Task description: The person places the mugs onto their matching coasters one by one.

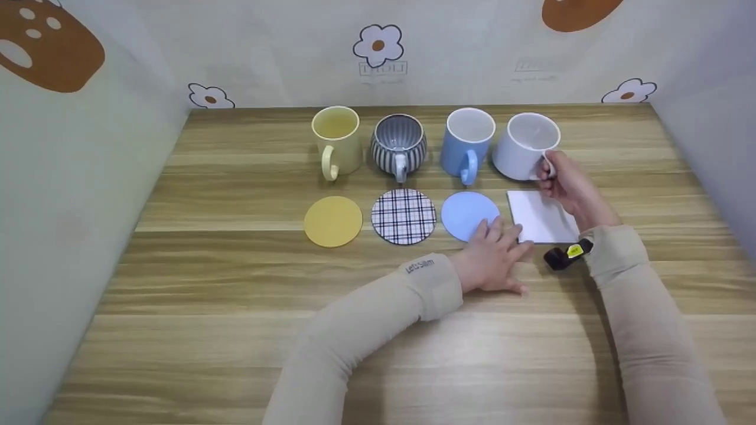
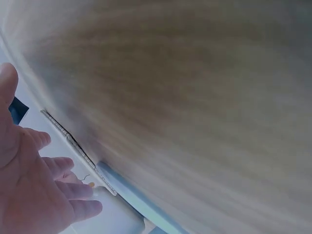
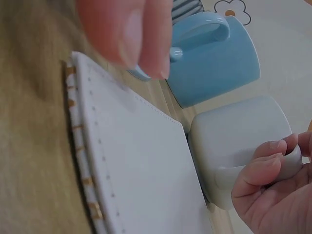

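My right hand (image 1: 573, 183) grips the handle of a white mug (image 1: 522, 147) at the right end of a row of mugs; in the right wrist view, its fingers curl round that handle. The mug stands just behind a square white coaster (image 1: 540, 221). My left hand (image 1: 493, 257) has its fingers spread, the tips at the near edge of a round blue coaster (image 1: 466, 212) and the white coaster's left side. Whether those tips touch either coaster I cannot tell. A blue mug (image 1: 463, 150) stands left of the white one.
Further left are a grey striped mug (image 1: 384, 152) and a yellow mug (image 1: 351, 150). In front of them lie a plaid coaster (image 1: 403, 216) and a yellow coaster (image 1: 332, 221). Patterned walls border the wooden table (image 1: 207, 283) at the back and sides.
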A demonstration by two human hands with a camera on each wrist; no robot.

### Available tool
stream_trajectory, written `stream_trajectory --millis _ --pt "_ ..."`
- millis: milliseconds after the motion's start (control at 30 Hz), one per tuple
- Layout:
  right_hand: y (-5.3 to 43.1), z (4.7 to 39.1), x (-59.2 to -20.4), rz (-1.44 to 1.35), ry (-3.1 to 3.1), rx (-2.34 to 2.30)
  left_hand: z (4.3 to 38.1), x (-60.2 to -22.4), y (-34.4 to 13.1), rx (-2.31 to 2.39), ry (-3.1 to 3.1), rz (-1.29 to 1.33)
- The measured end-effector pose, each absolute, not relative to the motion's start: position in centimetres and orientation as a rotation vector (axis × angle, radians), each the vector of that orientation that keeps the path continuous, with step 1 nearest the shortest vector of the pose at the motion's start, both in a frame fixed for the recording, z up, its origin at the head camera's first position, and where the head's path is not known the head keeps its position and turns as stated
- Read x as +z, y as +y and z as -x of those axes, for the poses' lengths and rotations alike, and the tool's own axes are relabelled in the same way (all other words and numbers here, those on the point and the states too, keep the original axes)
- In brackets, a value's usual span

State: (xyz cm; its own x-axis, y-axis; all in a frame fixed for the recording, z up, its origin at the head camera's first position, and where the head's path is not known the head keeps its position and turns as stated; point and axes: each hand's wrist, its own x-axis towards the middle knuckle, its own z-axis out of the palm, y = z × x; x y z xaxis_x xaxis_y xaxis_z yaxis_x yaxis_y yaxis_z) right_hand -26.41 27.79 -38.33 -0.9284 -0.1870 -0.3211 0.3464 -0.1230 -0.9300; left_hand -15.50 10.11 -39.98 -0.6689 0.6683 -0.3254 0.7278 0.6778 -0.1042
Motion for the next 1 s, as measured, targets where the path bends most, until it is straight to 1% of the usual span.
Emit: stream_trajectory --millis 400,833,1000 --pt "27.6 26.5 -38.4 -0.149 1.840 -2.090 15.7 -40.1 10.6 -0.361 2.653 -0.991" --pt "27.9 26.5 -38.8 -0.141 1.810 -2.104 15.8 -40.2 11.1 -0.335 2.579 -0.909" --pt "27.7 26.4 -38.9 -0.189 1.839 -2.148 16.0 -39.9 11.2 -0.270 2.548 -0.885"
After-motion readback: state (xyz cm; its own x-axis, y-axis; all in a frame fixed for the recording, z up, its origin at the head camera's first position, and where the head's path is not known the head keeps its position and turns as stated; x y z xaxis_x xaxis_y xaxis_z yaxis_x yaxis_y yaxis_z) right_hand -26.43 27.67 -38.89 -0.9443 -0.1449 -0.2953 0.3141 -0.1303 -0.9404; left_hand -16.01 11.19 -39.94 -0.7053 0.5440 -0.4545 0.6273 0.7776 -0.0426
